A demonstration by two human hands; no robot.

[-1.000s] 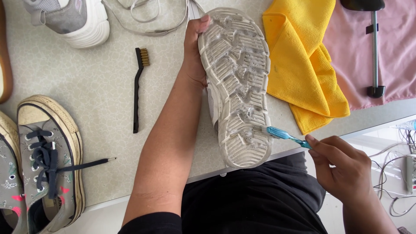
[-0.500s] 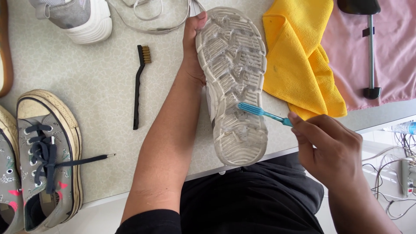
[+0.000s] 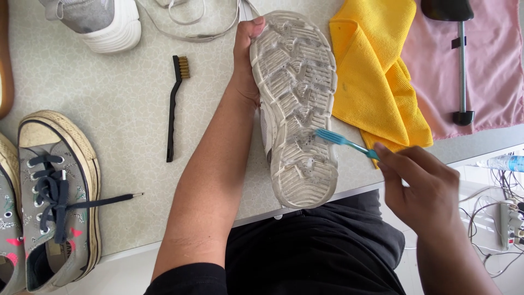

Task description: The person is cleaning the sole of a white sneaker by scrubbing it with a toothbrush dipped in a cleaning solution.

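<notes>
My left hand [image 3: 244, 60] grips a white sneaker [image 3: 297, 104] from its left side and holds it sole-up over the table edge. The grey-white tread is dirty, with dark specks and a little foam near the heel. My right hand [image 3: 423, 186] holds a blue toothbrush [image 3: 341, 141] by its handle. The bristle head rests on the sole just below the middle, toward the right edge.
A black-handled wire brush [image 3: 173, 106] lies left of my forearm. A yellow cloth [image 3: 376, 76] and a pink cloth [image 3: 486, 60] with a black shoe tree [image 3: 461, 60] lie to the right. Grey canvas sneakers [image 3: 54, 202] sit at left, another white shoe [image 3: 98, 22] at top. Cables [image 3: 505, 213] lie below right.
The toothbrush has moved from the sole's heel edge up toward its middle, and my right hand followed to the left and upward. My left hand keeps its grip.
</notes>
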